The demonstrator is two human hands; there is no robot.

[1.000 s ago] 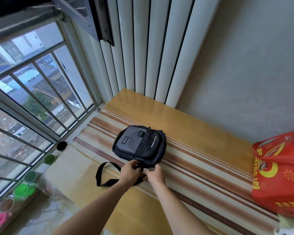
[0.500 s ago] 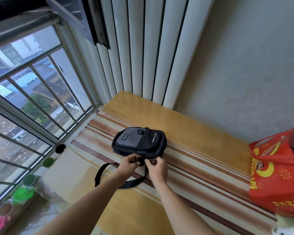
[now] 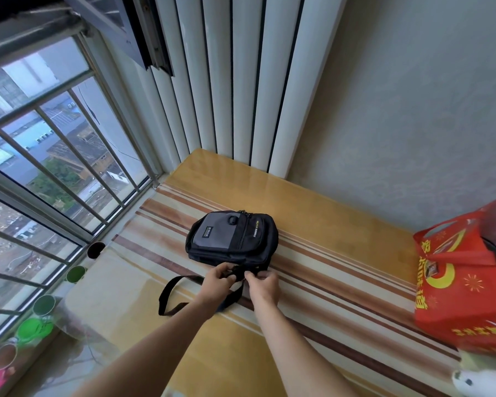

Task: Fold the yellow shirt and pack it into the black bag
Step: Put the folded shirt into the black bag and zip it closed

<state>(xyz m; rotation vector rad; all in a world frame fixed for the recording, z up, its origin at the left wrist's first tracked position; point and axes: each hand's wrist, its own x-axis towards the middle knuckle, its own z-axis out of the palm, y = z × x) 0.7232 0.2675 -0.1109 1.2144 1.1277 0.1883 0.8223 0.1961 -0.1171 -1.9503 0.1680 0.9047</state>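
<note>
- Cups (image 3: pixel 75 274) along the sill, well left of the black bag (image 3: pixel 232 239), untouched.
- Strap (image 3: pixel 181 293) looping off the bag's near-left corner, lying flatter on the striped table (image 3: pixel 341 282) than a second ago.
- Left hand (image 3: pixel 216 282) pinched on the strap just below the bag's near edge.
- Right hand (image 3: pixel 262 285) beside it, fingers curled; whether gripping strap or zip cannot be told.
- Bag now tipped down flat, zips seemingly shut; yellow shirt nowhere in view — probably packed already, closing-up stage.
- Red bag (image 3: pixel 464 282) far right of it.

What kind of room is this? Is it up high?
Probably a home, beside a window high up: the barred window looks down on rooftops, and a black bag and red gift bag sit on a striped table.
</note>
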